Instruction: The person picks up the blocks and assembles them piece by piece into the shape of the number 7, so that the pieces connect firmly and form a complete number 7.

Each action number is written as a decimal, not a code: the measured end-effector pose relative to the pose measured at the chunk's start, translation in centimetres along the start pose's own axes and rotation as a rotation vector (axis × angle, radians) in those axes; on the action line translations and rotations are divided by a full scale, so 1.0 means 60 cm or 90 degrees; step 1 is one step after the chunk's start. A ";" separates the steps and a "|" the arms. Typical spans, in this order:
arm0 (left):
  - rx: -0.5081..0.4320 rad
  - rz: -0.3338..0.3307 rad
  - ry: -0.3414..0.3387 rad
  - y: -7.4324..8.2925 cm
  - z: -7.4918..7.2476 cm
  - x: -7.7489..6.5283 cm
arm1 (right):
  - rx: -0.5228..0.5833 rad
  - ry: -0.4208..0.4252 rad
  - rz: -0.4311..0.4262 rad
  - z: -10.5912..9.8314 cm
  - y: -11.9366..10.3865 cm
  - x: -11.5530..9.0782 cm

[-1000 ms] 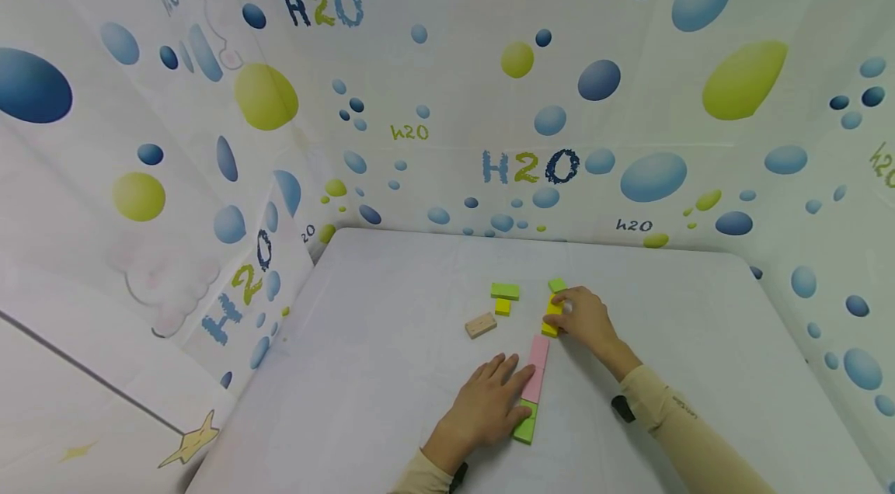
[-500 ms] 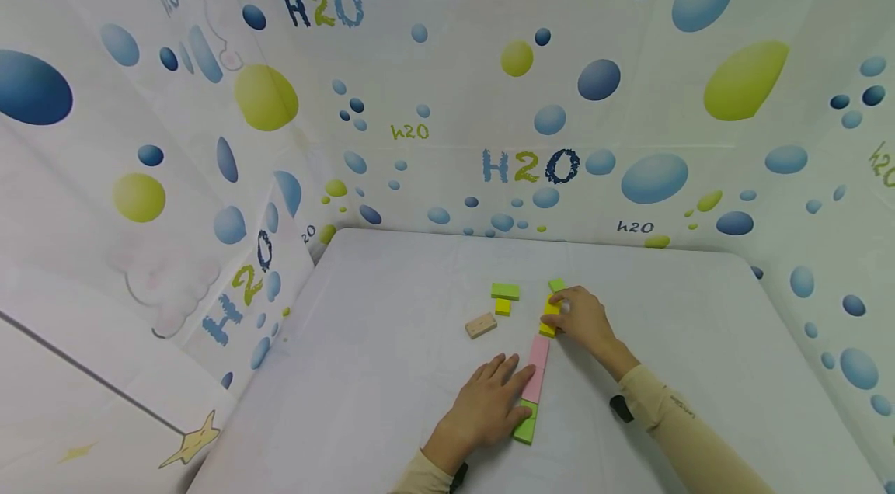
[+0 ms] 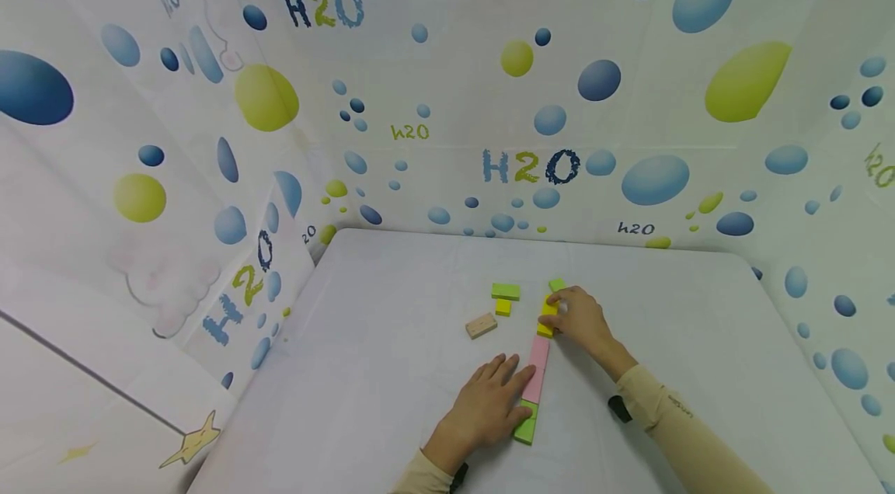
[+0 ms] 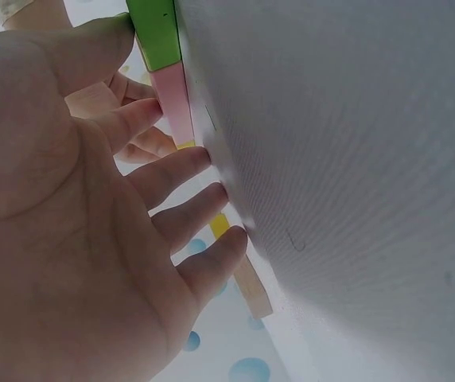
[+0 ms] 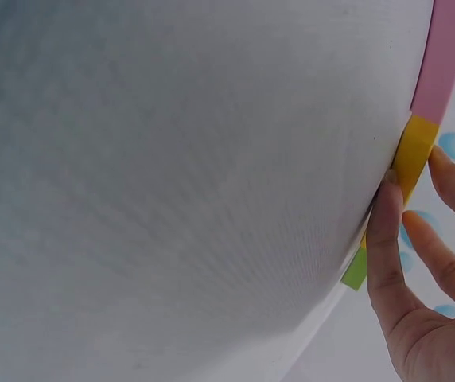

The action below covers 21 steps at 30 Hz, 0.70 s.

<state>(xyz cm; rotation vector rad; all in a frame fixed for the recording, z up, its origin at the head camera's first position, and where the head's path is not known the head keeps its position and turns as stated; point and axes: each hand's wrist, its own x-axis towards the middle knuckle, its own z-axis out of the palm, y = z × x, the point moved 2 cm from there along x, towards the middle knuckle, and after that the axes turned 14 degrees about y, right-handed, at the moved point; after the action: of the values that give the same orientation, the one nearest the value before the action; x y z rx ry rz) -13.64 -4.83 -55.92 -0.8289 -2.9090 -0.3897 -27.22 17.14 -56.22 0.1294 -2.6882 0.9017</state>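
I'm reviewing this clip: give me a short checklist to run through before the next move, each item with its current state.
1. Left hand touching the near green section and pink section: ok.
2. Right hand gripping the yellow section: ok, pinched from both sides.
3. Yellow section meeting pink: ok, no clear gap shows.
4. Their edges exactly flush: cannot tell from these angles.
5. Far green block meeting yellow: cannot tell, the hand covers part of the join.
6. Wooden block apart from these: ok, off to the left.
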 end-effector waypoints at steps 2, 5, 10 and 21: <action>-0.001 -0.001 0.001 0.001 0.000 0.001 | -0.002 -0.004 -0.001 0.001 0.000 0.001; -0.005 -0.003 0.002 0.002 0.000 0.003 | -0.005 -0.008 -0.003 0.000 -0.001 0.003; -0.009 -0.007 0.001 0.005 -0.002 0.006 | -0.001 -0.008 -0.007 -0.002 -0.003 0.004; -0.009 -0.015 0.001 0.008 -0.001 0.013 | -0.002 -0.010 -0.009 0.000 0.001 0.008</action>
<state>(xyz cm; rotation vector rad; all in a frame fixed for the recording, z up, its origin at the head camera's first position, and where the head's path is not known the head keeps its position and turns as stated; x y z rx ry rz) -14.05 -4.03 -55.61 -0.7957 -2.9202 -0.4130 -27.69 17.18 -56.08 0.1558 -2.6993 0.8959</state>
